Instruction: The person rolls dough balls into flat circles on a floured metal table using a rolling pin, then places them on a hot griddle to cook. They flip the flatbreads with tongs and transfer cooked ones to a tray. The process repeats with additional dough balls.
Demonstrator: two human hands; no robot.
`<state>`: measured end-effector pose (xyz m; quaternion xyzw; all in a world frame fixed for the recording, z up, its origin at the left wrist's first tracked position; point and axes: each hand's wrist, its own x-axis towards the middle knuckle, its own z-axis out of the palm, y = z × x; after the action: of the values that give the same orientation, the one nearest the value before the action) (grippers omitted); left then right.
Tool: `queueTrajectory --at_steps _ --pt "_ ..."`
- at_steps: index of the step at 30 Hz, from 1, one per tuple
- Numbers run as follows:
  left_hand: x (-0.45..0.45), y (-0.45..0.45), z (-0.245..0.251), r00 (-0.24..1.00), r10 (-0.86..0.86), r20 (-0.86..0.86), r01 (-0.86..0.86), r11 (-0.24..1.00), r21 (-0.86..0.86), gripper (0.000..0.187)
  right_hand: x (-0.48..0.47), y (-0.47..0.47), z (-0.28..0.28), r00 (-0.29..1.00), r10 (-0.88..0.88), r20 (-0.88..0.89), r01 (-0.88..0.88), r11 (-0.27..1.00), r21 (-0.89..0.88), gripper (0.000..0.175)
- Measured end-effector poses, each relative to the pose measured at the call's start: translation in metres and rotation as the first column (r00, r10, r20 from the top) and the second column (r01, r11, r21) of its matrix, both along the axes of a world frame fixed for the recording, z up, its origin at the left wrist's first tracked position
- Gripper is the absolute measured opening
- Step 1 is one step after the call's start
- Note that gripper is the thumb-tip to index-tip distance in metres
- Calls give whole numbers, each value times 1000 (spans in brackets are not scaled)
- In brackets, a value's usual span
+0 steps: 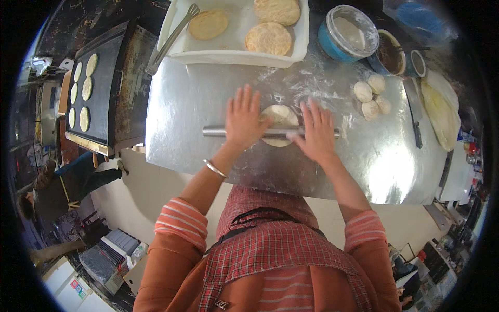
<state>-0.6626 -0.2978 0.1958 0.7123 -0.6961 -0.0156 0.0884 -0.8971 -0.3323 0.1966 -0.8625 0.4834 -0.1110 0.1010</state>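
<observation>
A flat round of dough (281, 114) lies on the metal worktop (187, 101) in front of me. A metal rolling pin (212, 131) crosses it from left to right. My left hand (245, 119) rests palm down on the pin, left of the dough, fingers stretched forward. On the pin's right part lies my right hand (317, 130), also flat with its fingers spread and slightly blurred. Neither hand wraps around the pin. Dough shows on both the far and near sides of it.
Several dough balls (363, 92) sit at right, near a knife (414, 113) and a plastic bag (440, 105). Behind stand a white tray (234, 58) of flatbreads, tongs (171, 41) and a flour tub (337, 45). At left, a griddle (103, 78) bears dough rounds; a person (58, 195) is beyond.
</observation>
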Motion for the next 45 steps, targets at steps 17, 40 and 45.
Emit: queueTrajectory --at_steps 17,40,45 --pt "7 103 18 988 154 -26 -151 986 75 56 1 64 -5 995 -64 -74 65 998 12 84" --pt "22 140 22 852 462 -246 -386 872 302 34 -14 114 29 977 134 167 -141 990 31 51" --pt "29 142 30 933 359 -22 -360 933 -26 49 32 90 13 995 64 76 -62 998 -30 58"
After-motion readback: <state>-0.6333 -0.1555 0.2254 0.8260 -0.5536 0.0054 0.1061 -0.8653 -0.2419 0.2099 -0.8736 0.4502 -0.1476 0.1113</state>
